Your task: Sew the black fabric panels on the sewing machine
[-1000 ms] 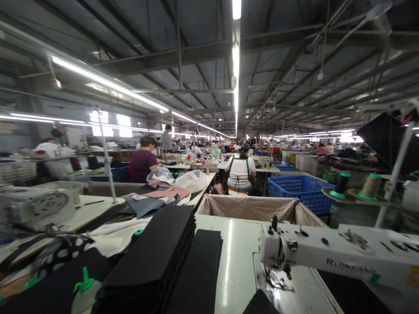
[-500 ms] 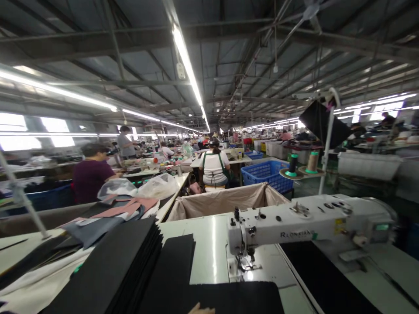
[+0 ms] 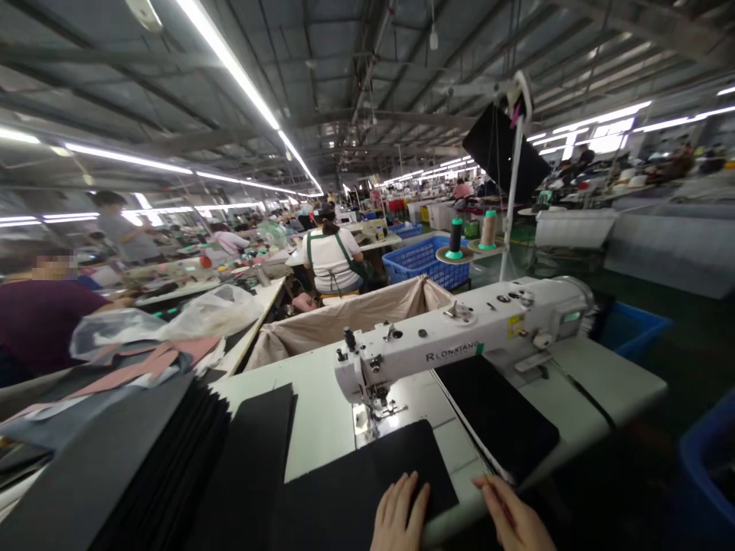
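My left hand (image 3: 400, 514) lies flat, fingers stretched, on a black fabric panel (image 3: 344, 478) in front of the sewing machine (image 3: 410, 350). The panel's far edge is near the presser foot (image 3: 376, 409). Beyond the gap to the right, my right hand (image 3: 511, 516) has its fingertips pinched together by the near end of a pale strip (image 3: 459, 417). That strip runs along the left side of another black panel (image 3: 497, 409) under the machine arm. What the pinch holds is too small to make out.
A stack of dark panels (image 3: 132, 459) and another black panel (image 3: 246, 444) are at left. Behind the table stands a cloth-lined bin (image 3: 344, 317). A thread stand (image 3: 511, 191) rises behind the machine. Blue crates (image 3: 637, 329) stand right. Several co-workers sit or stand ahead.
The view has swung right and down. My right hand has come into view beside the pale strip, and more of my left hand shows on the panel.
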`<state>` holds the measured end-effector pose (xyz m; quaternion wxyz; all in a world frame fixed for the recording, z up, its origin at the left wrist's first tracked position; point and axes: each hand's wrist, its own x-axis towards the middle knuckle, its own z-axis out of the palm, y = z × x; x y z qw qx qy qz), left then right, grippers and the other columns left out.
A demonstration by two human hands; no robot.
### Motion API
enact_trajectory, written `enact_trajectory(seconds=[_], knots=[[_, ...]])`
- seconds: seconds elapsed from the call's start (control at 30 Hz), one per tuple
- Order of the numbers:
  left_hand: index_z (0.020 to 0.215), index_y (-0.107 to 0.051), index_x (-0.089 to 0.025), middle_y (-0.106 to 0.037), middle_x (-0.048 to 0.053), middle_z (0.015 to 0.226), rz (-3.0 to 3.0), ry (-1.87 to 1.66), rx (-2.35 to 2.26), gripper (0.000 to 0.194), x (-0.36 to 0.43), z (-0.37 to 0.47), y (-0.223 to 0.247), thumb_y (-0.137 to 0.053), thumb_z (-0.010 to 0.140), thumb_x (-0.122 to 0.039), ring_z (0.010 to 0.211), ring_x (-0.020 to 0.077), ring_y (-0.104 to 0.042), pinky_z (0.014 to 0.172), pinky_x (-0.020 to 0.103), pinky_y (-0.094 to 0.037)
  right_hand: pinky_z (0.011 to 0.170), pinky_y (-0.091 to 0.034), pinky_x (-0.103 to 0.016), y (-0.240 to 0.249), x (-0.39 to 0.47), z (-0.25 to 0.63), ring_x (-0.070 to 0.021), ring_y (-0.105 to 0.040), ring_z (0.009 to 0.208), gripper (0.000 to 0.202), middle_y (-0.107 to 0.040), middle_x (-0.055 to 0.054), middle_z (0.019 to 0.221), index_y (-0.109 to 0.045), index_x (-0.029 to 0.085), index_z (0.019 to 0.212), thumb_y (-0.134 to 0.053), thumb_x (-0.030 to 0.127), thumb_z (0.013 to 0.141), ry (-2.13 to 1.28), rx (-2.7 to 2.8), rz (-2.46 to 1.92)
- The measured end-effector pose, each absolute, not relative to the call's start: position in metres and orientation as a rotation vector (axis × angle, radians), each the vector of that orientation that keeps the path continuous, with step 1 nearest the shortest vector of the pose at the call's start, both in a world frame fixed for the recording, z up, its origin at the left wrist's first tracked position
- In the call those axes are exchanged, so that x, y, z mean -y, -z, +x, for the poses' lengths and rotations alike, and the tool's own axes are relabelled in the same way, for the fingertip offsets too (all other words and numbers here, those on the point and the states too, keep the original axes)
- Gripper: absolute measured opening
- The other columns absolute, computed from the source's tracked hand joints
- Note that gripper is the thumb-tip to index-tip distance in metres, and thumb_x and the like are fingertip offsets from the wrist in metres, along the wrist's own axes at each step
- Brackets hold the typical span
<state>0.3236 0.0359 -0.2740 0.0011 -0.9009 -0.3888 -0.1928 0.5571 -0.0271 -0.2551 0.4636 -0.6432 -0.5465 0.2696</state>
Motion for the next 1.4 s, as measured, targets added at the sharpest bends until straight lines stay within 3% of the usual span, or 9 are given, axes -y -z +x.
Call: enact_trajectory(seconds=[0.07, 0.13, 0.27, 0.47, 0.6, 0.7, 0.93, 1.27, 1.4], knots=[[0.137, -0.047, -0.025, -0.054, 0.009, 0.135, -2.939, 0.603, 1.206, 0.063, -0.032, 0.330, 0.258, -0.070, 0.080, -0.035, 0.120, 0.0329, -0.053, 0.098, 0.048, -0.048, 0.080, -0.053, -0.023, 0.248, 0.034, 0.564, -0.0209, -0.068, 0.094, 0.038, -0.072, -0.007, 0.096, -0.065, 0.024, 0.104, -0.040, 0.051, 0.094, -0.661, 1.346, -1.579], [0.132, -0.051, -0.027, -0.058, 0.007, 0.129, -3.001, 0.625, 1.275, 0.048, -0.028, 0.338, 0.241, -0.063, 0.086, -0.025, 0.116, 0.0277, -0.055, 0.098, 0.046, -0.047, 0.084, -0.052, -0.025, 0.242, 0.040, 0.566, -0.0217, -0.066, 0.099, 0.037, -0.071, -0.008, 0.101, -0.063, 0.023, 0.105, -0.038, 0.049, 0.095, -0.699, 1.351, -1.605], [0.120, -0.058, -0.025, -0.062, 0.006, 0.114, -3.059, 0.712, 1.390, 0.029, -0.022, 0.350, 0.221, -0.057, 0.090, -0.021, 0.106, 0.0246, -0.056, 0.094, 0.045, -0.047, 0.081, -0.051, -0.027, 0.235, 0.049, 0.565, -0.0200, -0.068, 0.087, 0.033, -0.070, -0.006, 0.092, -0.059, 0.023, 0.098, -0.038, 0.048, 0.096, -0.798, 1.377, -1.681], [0.121, -0.056, -0.023, -0.059, 0.007, 0.108, -3.011, 0.714, 1.479, 0.035, -0.019, 0.360, 0.218, -0.064, 0.087, -0.027, 0.101, 0.0250, -0.053, 0.090, 0.043, -0.044, 0.064, -0.047, -0.026, 0.230, 0.052, 0.565, -0.0172, -0.065, 0.070, 0.028, -0.067, 0.000, 0.078, -0.054, 0.025, 0.097, -0.034, 0.043, 0.097, -0.737, 1.519, -1.827], [0.116, -0.060, -0.024, -0.060, 0.006, 0.104, -3.016, 0.698, 1.430, 0.029, -0.022, 0.367, 0.216, -0.063, 0.088, -0.029, 0.098, 0.0238, -0.052, 0.087, 0.040, -0.041, 0.055, -0.040, -0.025, 0.231, 0.049, 0.559, -0.0164, -0.064, 0.066, 0.022, -0.066, 0.001, 0.076, -0.054, 0.025, 0.095, -0.041, 0.042, 0.094, -0.586, 1.656, -1.930], [0.104, -0.064, -0.025, -0.061, 0.004, 0.095, -3.030, 0.724, 1.424, 0.015, -0.024, 0.372, 0.215, -0.054, 0.094, -0.024, 0.091, 0.0210, -0.052, 0.082, 0.037, -0.040, 0.055, -0.038, -0.025, 0.231, 0.047, 0.554, -0.0157, -0.063, 0.064, 0.020, -0.065, 0.002, 0.073, -0.054, 0.024, 0.091, -0.042, 0.039, 0.095, -0.552, 1.751, -1.935], [0.090, -0.060, -0.020, -0.061, 0.002, 0.090, -3.060, 0.881, 1.565, 0.009, -0.025, 0.370, 0.214, -0.052, 0.093, -0.019, 0.086, 0.0187, -0.053, 0.079, 0.034, -0.040, 0.056, -0.035, -0.024, 0.217, 0.046, 0.544, -0.0147, -0.063, 0.065, 0.016, -0.066, 0.001, 0.078, -0.052, 0.023, 0.089, -0.041, 0.033, 0.096, -0.555, 1.838, -1.886], [0.090, -0.063, -0.021, -0.060, 0.004, 0.089, -3.142, 0.973, 1.504, 0.012, -0.023, 0.364, 0.217, -0.052, 0.094, -0.021, 0.087, 0.0185, -0.053, 0.081, 0.034, -0.043, 0.052, -0.029, -0.026, 0.221, 0.031, 0.533, -0.0163, -0.064, 0.062, 0.023, -0.067, 0.000, 0.073, -0.052, 0.021, 0.085, -0.036, 0.030, 0.099, -0.392, 1.973, -2.018], [0.095, -0.064, -0.021, -0.060, 0.007, 0.101, -3.248, 0.949, 1.390, 0.012, -0.021, 0.342, 0.206, -0.053, 0.093, -0.027, 0.098, 0.0205, -0.055, 0.086, 0.036, -0.047, 0.053, -0.036, -0.026, 0.219, 0.027, 0.542, -0.0174, -0.064, 0.063, 0.024, -0.065, 0.001, 0.070, -0.053, 0.023, 0.087, -0.036, 0.036, 0.098, -0.375, 1.880, -2.041]])
